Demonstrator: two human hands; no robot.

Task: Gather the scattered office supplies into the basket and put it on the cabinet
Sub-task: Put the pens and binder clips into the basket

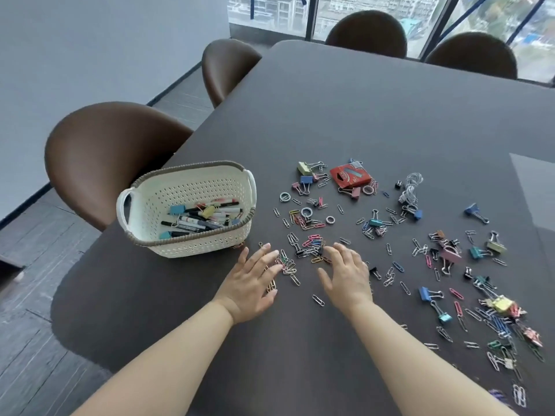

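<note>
Table: we see a dark grey top [375,121].
Chairs: four brown seats [111,154] around it.
Wall: pale [105,40].
Windows: daylight [354,10], perhaps buildings outside.
Floor: grey planks [33,259].

My left hand [251,282] and right hand [345,274] lie flat and spread on the dark surface [375,115], with a bare strip between them. Paper clips [312,246] crowd just past my fingers and lie under the left ones. The white basket [186,211] stands close on the left, its top open, pens inside. To my right, binder clips [450,255], a red box [350,175] and a coiled cable [411,187] clutter the way. The far half of the surface lies bare.
</note>
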